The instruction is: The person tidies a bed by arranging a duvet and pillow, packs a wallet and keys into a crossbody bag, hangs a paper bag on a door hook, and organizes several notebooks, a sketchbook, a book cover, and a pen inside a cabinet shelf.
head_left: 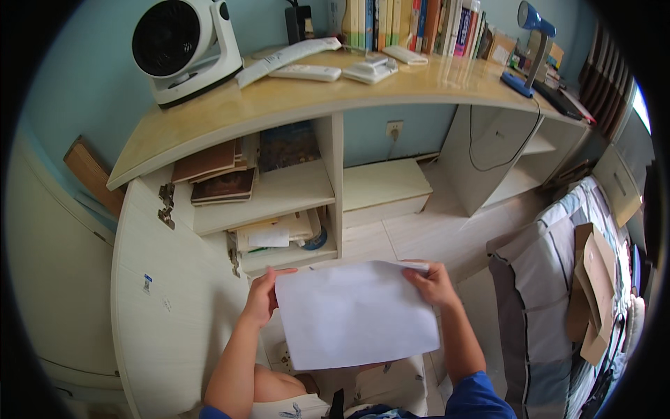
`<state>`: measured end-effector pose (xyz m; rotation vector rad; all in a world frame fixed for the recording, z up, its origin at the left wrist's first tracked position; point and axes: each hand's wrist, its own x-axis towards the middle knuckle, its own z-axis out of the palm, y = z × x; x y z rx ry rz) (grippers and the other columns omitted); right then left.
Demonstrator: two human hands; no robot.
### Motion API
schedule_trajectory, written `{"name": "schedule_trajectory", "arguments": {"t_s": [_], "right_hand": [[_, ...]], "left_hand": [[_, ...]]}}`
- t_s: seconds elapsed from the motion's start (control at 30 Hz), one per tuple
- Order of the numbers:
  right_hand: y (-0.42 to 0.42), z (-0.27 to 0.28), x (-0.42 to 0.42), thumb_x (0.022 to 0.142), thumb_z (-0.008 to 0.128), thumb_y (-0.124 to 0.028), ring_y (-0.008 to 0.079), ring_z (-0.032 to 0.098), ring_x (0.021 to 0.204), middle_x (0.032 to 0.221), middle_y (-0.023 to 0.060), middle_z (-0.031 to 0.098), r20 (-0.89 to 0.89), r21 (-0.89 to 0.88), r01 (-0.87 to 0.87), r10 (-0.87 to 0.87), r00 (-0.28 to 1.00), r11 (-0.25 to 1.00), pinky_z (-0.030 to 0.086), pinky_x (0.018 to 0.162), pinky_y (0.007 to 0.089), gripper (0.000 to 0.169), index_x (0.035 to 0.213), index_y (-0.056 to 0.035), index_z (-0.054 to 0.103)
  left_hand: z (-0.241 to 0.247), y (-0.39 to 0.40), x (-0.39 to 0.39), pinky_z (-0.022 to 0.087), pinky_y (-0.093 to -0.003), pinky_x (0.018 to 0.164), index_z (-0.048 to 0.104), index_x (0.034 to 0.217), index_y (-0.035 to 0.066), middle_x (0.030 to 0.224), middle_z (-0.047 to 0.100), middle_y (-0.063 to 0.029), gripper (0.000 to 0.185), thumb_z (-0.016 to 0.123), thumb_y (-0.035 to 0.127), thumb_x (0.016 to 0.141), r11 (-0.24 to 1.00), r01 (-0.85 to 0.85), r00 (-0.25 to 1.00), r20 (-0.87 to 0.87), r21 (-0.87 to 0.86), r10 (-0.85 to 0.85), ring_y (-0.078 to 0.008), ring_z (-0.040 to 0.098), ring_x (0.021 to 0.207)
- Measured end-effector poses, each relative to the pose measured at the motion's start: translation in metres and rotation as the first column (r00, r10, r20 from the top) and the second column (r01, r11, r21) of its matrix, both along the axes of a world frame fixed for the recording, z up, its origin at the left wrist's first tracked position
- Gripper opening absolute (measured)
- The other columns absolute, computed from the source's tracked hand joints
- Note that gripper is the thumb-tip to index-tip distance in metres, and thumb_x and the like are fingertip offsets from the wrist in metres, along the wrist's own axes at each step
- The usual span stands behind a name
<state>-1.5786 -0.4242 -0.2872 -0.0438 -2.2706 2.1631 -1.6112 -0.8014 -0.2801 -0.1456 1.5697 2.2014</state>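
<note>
Over my lap spreads a large white sheet of paper (361,317), its visible face plain. At its upper right corner my right hand (432,283) pinches it, thumb on top; several layers seem to show there. My left hand (264,296) holds the left edge near the top corner, some fingers hidden behind the sheet. Beyond the paper stands an open cabinet (337,220). Its upper shelf (272,191) bears brown-covered books (222,186); papers and folders (277,230) lie on the lower shelf beside a round blue object (316,240).
The cabinet door (172,309) hangs open at left. On the desktop (419,86) are a white fan (196,63), a row of books (403,26) and a blue desk lamp (536,23). A bed (544,293) at right carries open cardboard (596,293). Under the desk sits a low white box (384,186).
</note>
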Motion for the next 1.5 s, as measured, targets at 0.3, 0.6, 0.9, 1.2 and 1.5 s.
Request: {"name": "schedule_trajectory", "arguments": {"t_s": [0.3, 0.6, 0.9, 1.2, 1.5], "right_hand": [[-0.042, 0.237, -0.115, 0.092, 0.063, -0.014, 0.0093, 0.058, 0.076, 0.088, 0.0028, 0.067, -0.403, -0.277, 0.142, -0.249, 0.88, 0.95, 0.047, 0.067, 0.0233, 0.021, 0.103, 0.0027, 0.066], [-0.116, 0.274, -0.214, 0.092, 0.044, -0.01, 0.0321, 0.066, 0.067, 0.084, 0.0229, 0.062, -0.486, -0.002, 0.598, -0.524, 0.7, 0.801, 0.053, 0.051, 0.038, 0.023, 0.1, 0.0088, 0.053], [-0.107, 0.262, -0.194, 0.088, 0.059, -0.024, 0.0212, 0.064, 0.066, 0.099, 0.0141, 0.063, -0.255, 0.009, 0.303, -0.291, 0.922, 0.953, 0.051, 0.05, 0.0281, 0.041, 0.117, 0.0031, 0.051], [-0.095, 0.226, -0.141, 0.08, 0.072, -0.031, 0.0153, 0.064, 0.062, 0.113, 0.0168, 0.058, -0.508, 0.281, 0.59, -0.404, 0.76, 0.757, 0.048, 0.05, 0.0256, 0.069, 0.128, 0.0063, 0.04], [-0.109, 0.108, -0.108, 0.089, 0.061, -0.004, 0.0098, 0.059, 0.063, 0.1, 0.0119, 0.059, -0.589, -0.011, 0.251, -0.209, 0.78, 0.968, 0.051, 0.055, 0.022, 0.025, 0.111, 0.0002, 0.049]], "left_hand": [[-0.029, 0.004, -0.008, 0.055, -0.035, 0.07, 0.051, 0.126, 0.0, 0.1, 0.068, -0.0159, 0.084, 0.015, 0.069, 0.094, 0.984, 0.175, 0.982, 0.075, -0.025, -0.173, -0.0229, 0.067, 0.082], [-0.009, 0.03, -0.006, 0.055, -0.0346, 0.068, 0.056, 0.117, -0.003, 0.088, 0.066, -0.0161, 0.086, 0.02, 0.071, 0.092, 0.974, 0.189, 0.982, 0.007, -0.123, -0.189, -0.0213, 0.066, 0.073], [-0.014, 0.026, -0.002, 0.055, -0.0309, 0.064, 0.06, 0.108, -0.003, 0.082, 0.067, -0.0118, 0.082, 0.024, 0.069, 0.093, 0.977, 0.141, 0.989, 0.061, -0.158, -0.133, -0.0168, 0.063, 0.066], [-0.013, 0.022, 0.001, 0.055, -0.0307, 0.065, 0.061, 0.105, -0.002, 0.082, 0.066, -0.0109, 0.075, 0.029, 0.065, 0.094, 0.952, 0.183, 0.98, 0.123, -0.244, -0.156, -0.0159, 0.063, 0.066], [-0.014, 0.036, 0.003, 0.055, -0.031, 0.066, 0.063, 0.102, -0.002, 0.081, 0.066, -0.0113, 0.067, 0.037, 0.059, 0.096, 0.951, 0.195, 0.977, 0.136, -0.238, -0.167, -0.0161, 0.062, 0.066]]}}
